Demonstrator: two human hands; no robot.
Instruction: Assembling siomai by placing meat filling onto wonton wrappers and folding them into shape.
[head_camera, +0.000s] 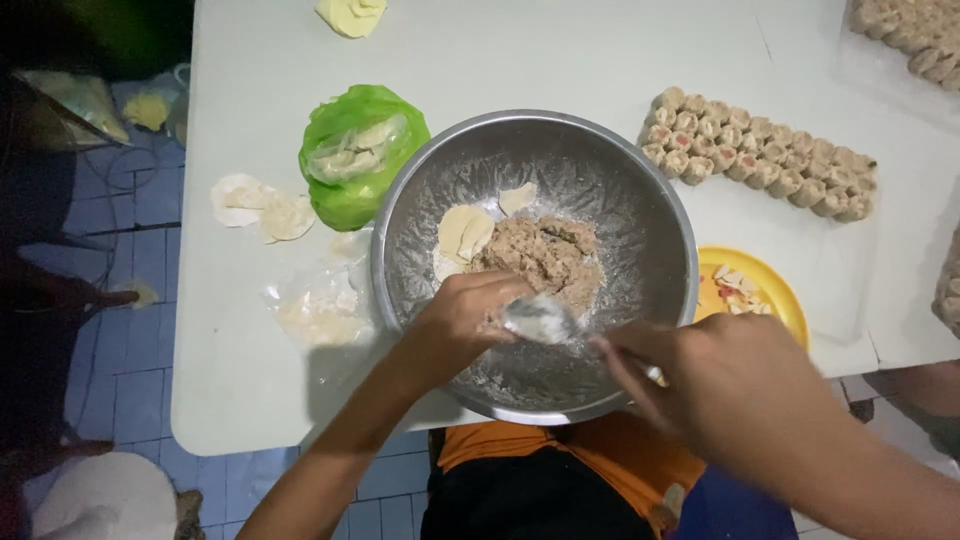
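A large steel bowl (620, 190) sits at the near edge of the white table (250, 380). Inside it lies a mound of ground meat filling (545, 255) with a few round dough wrappers (465, 232) beside it. My left hand (462, 320) is cupped over the bowl's near side, apparently holding a wrapper with filling, though my fingers hide it. My right hand (725, 385) grips a metal spoon (540, 320) whose bowl touches my left hand's fingers.
A green plastic bag of wrappers (355, 150) lies left of the bowl, with loose wrappers (260, 205) and clear plastic (320, 305) nearby. Rows of finished dumplings (760, 155) rest on a white tray at right. A yellow plate (750, 290) holds chopped bits.
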